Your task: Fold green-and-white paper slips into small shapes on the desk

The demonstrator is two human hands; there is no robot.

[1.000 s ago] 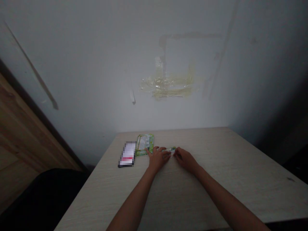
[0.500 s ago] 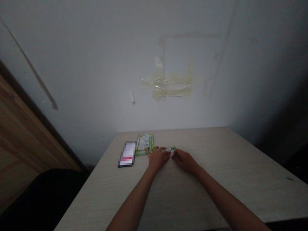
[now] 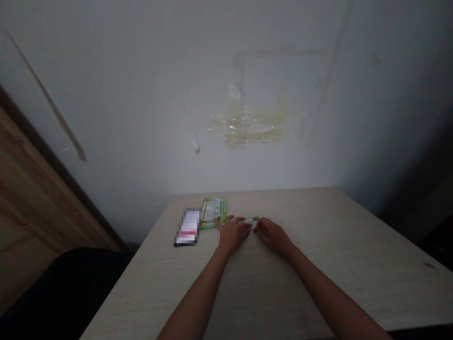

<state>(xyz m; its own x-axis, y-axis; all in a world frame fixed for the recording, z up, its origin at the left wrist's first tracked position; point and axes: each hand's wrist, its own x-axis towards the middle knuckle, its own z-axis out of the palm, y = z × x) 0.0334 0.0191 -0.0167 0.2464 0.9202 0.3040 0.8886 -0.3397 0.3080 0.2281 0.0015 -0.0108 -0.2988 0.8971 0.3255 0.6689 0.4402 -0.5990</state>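
My left hand (image 3: 231, 233) lies on the table with its fingers spread. Its thumb reaches the edge of a green-and-white printed packet (image 3: 214, 209), and its fingertips rest over a small green-and-white strip (image 3: 252, 220). At the strip's right end, my right hand (image 3: 272, 233) is closed in a pinch, thumb against fingers. Part of the strip is hidden under both hands, and its kind is too small to make out.
Left of the packet lies a phone (image 3: 187, 229) with its screen blurred out. The pale wooden table (image 3: 318, 264) meets a wall (image 3: 141, 118) bearing old tape (image 3: 253, 127). A dark chair-like shape (image 3: 63, 288) stands at lower left, beside wooden panelling (image 3: 31, 189).
Slightly more of the strip shows between my hands. My right hand has barely shifted, and my left hand stays where it was.
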